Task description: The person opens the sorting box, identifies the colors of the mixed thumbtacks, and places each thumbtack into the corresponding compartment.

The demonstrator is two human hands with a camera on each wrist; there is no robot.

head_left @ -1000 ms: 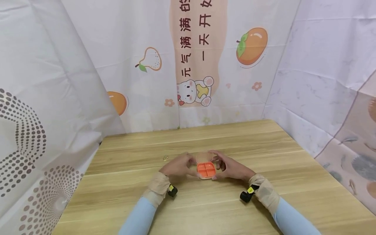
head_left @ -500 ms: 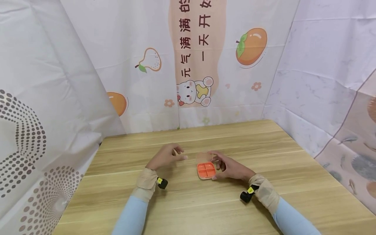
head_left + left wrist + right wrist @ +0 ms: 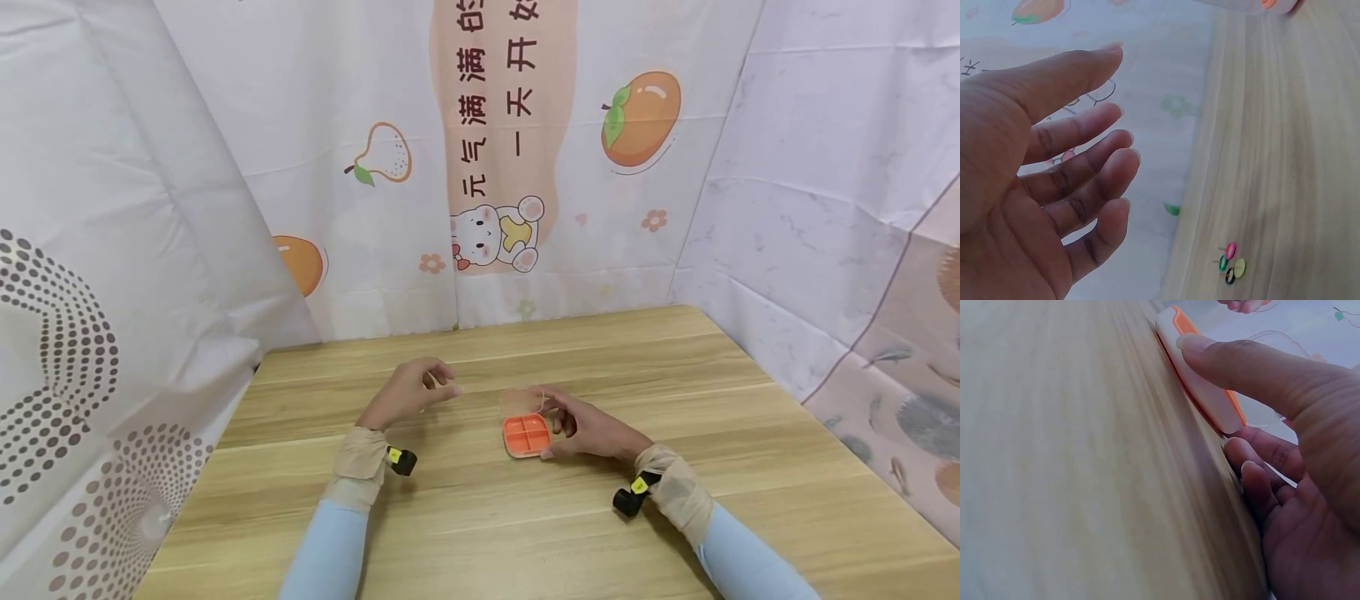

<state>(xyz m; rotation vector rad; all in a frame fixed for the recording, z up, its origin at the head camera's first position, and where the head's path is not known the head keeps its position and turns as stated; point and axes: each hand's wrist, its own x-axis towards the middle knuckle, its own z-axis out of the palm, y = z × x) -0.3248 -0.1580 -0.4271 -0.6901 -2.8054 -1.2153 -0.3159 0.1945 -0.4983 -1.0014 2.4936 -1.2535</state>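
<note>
A small orange pill box (image 3: 527,435) with four-way dividers lies on the table, its clear lid (image 3: 521,402) raised at the back. My right hand (image 3: 592,429) holds it at the right side; in the right wrist view the thumb (image 3: 1241,365) presses its pale front wall and curled fingers lie at its end. To the left, my left hand (image 3: 405,392) is in the air over the table, fingers loosely bent and holding nothing. Several small coloured discs with thin pins, like thumbtacks (image 3: 1240,268), lie on the wood beyond its fingertips; in the head view the hand mostly covers them.
The wood-grain table (image 3: 480,533) runs back to a printed curtain (image 3: 382,225), with more sheeting (image 3: 795,225) at the sides. Black wrist cameras (image 3: 402,462) stick out from both taped wrists.
My left hand has let go of the pill box and moved left and back, over the thumbtacks. The right hand and the pill box have stayed in place.
</note>
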